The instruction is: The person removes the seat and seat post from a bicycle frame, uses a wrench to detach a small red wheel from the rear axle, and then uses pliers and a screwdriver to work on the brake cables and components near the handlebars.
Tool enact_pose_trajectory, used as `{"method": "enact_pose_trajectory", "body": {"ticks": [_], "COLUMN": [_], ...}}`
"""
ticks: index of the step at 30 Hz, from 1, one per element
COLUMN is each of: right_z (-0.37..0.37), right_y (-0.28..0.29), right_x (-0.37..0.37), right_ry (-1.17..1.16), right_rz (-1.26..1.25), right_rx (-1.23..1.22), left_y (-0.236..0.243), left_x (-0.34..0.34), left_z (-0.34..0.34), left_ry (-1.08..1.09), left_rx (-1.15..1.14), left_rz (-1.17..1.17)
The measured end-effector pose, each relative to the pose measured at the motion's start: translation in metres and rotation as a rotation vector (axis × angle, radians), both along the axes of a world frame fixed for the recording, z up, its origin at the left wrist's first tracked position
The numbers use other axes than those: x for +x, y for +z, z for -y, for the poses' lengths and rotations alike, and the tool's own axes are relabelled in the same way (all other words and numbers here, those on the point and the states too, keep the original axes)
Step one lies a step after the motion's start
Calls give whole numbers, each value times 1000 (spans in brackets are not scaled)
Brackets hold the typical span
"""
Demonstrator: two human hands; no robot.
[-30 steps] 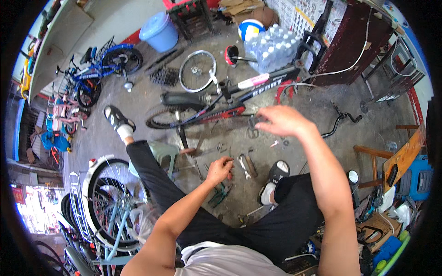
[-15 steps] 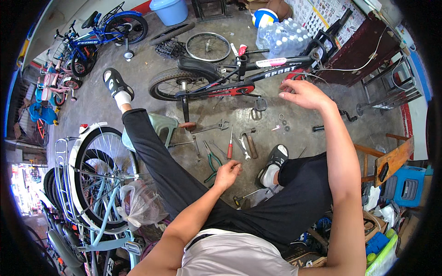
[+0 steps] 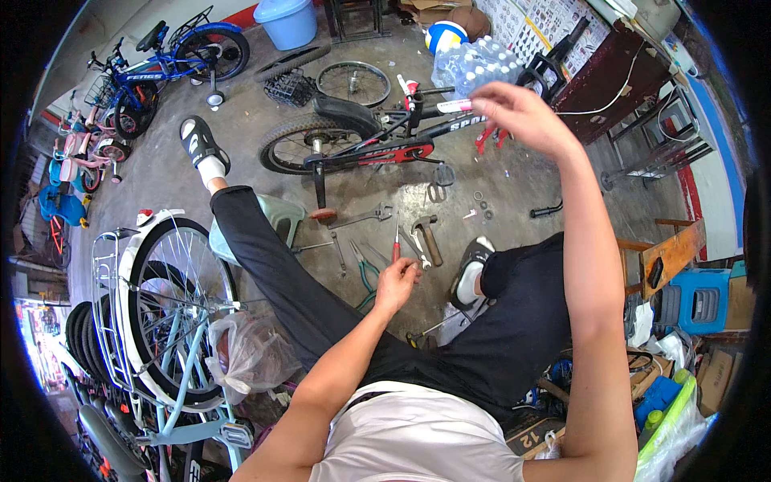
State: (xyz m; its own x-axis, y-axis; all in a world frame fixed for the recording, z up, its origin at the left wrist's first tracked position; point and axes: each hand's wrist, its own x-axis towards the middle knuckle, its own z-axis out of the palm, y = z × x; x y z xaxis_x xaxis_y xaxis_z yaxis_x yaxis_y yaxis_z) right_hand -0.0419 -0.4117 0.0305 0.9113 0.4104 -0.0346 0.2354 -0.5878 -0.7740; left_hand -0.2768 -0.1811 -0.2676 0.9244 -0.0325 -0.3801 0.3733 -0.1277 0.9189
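My right hand (image 3: 526,120) is raised over the front end of a black and red bicycle (image 3: 385,153), fingers bent and apart; I see nothing held in it. Its red front fork (image 3: 491,138) shows just below that hand. My left hand (image 3: 398,284) is low between my knees, fingers curled together, and whatever they may hold is hidden. Just beyond it lie a red-handled screwdriver (image 3: 396,251), a hammer (image 3: 430,243) and green-handled pliers (image 3: 367,269). An adjustable wrench (image 3: 360,218) lies farther off on the floor, nearer the bicycle's rear wheel (image 3: 301,146).
A loose wheel (image 3: 353,83) and a tire (image 3: 293,62) lie behind the bicycle. Bottles in plastic (image 3: 478,68) stand at the back. A pale blue bicycle (image 3: 181,321) is at my left. A wooden stool (image 3: 679,255) and blue plastic stool (image 3: 697,301) stand right. Small rings (image 3: 485,205) dot the floor.
My right hand has moved up and slightly left, now overlapping the front of the bicycle frame. My left hand stays low with its fingers curled. The view has shifted slightly.
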Motion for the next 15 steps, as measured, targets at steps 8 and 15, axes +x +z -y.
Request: {"method": "enact_pose_trajectory", "body": {"ticks": [8,15], "right_z": [2,-5], "right_y": [-80,-132], "right_x": [39,93], "right_ry": [-225,45], "right_rz": [-262,-37], "right_rx": [349,-257], "left_y": [-9,-10], "left_x": [-4,73], "left_z": [-4,-8], "left_ry": [-38,36], "left_rx": [64,156], "left_rz": [-73,29]}}
